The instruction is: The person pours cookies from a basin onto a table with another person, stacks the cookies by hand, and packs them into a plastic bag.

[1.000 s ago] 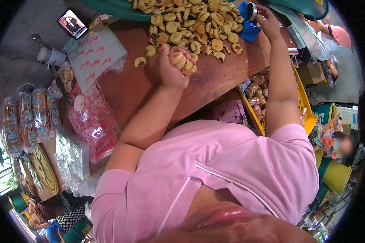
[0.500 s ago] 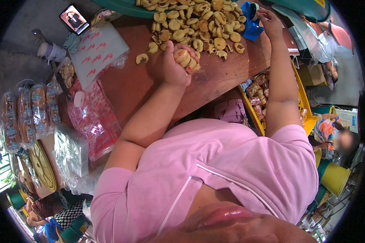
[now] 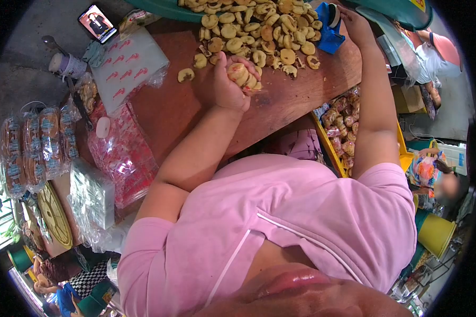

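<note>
Several round pastries are gripped in a stack by my left hand, its fingers wrapped round them, with a bit of clear, red-printed wrapping showing. Beyond it lies a heap of ring-shaped, yellow-brown pastries on the red-brown table. My right hand is at the right side of a blue tape dispenser that has a dark-and-white roll. Its fingertips are drawn together beside the roll; what they pinch is too small to tell.
Left are printed plastic sheets, a red-printed bag pile, a phone, a cup and packed buns. A yellow crate of wrapped pastries stands below the table's right edge. Other people are at both sides.
My right hand has shifted right, away from the front of the tape roll to its far side. My left hand keeps its hold on the pastries, moving only slightly in view.
</note>
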Motion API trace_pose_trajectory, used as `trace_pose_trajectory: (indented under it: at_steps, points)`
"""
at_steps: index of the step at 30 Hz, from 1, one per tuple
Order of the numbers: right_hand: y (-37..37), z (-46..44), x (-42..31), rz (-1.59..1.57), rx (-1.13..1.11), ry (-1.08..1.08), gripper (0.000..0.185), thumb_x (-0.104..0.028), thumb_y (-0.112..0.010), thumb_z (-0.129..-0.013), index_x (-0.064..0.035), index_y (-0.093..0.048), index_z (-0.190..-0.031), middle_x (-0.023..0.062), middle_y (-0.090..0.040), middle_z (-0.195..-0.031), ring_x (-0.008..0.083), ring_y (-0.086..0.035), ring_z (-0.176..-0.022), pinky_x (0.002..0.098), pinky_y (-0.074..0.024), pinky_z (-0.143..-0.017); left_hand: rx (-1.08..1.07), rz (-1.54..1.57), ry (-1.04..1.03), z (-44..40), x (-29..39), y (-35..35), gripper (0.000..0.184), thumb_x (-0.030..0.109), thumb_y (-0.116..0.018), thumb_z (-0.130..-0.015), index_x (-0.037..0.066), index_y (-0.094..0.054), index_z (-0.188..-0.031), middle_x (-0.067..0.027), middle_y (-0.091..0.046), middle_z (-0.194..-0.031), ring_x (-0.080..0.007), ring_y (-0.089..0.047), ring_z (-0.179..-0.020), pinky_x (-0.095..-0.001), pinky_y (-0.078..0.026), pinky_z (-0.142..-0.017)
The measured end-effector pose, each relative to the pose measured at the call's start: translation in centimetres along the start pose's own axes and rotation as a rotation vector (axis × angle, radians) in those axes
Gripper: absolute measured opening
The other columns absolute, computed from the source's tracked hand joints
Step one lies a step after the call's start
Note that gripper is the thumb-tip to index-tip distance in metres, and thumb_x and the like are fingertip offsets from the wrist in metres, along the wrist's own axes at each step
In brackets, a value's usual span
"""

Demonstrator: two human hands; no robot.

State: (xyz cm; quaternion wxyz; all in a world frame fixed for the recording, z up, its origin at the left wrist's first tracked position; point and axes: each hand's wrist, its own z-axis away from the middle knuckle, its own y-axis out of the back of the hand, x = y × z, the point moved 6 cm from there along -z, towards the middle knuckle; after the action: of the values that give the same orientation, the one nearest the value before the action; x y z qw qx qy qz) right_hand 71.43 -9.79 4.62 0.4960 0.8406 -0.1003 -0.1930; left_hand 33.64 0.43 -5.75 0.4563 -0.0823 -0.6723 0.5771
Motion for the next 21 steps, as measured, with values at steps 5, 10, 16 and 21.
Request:
trace_pose_trajectory:
  at_steps: [5, 10, 16, 21]
  points:
    - [0.8, -0.1, -1.0, -0.211, -0.14, -0.08, 0.05, -0.008, -0.07, -0.087, -0.0001, -0.056, -0.135, 0.0168, -0.066, -0.124, 0.023, -0.066, -0.104, 0.0335, -0.0533, -0.089, 0.056, 0.044, 0.002, 0.4, 0.6, -0.7, 0.056, 0.054, -0.038, -0.102, 0.006, -0.055, -0.077, -0.0109, -0.057, -0.068, -0.0261, -0.057, -0.063, -0.0374, -0.049, -0.063]
    - [-0.5, 0.7, -0.1, -0.512, -0.23, -0.159, 0.066, -0.009, -0.072, -0.087, -0.0051, -0.045, -0.147, 0.0116, -0.065, -0.125, 0.0213, -0.064, -0.11, 0.0331, -0.0534, -0.091, 0.028, 0.043, 0.007, 0.3, 0.4, -0.4, 0.055, 0.053, -0.039, -0.102, 0.007, -0.055, -0.077, -0.0108, -0.056, -0.068, -0.0258, -0.056, -0.063, -0.0375, -0.05, -0.064]
    - [-1.4, 1.4, 1.1, -0.502, -0.212, -0.163, 0.075, -0.008, -0.075, -0.084, -0.0073, -0.04, -0.151, 0.0102, -0.059, -0.133, 0.0213, -0.061, -0.113, 0.0336, -0.0537, -0.092, 0.014, 0.031, 0.006, 0.3, 0.5, -0.5, 0.055, 0.054, -0.039, -0.101, 0.007, -0.055, -0.077, -0.0105, -0.056, -0.068, -0.0257, -0.056, -0.063, -0.0374, -0.05, -0.064]
    - [-0.1, 0.5, -0.6, 0.007, 0.053, 0.216, 0.051, -0.014, -0.07, -0.088, -0.004, -0.057, -0.136, 0.0155, -0.064, -0.125, 0.0295, -0.066, -0.103, 0.0379, -0.0536, -0.089, 0.045, 0.027, 0.032, 0.3, 0.4, -0.5, 0.055, 0.055, -0.041, -0.1, 0.008, -0.056, -0.077, -0.0101, -0.057, -0.069, -0.0253, -0.057, -0.062, -0.0372, -0.05, -0.062]
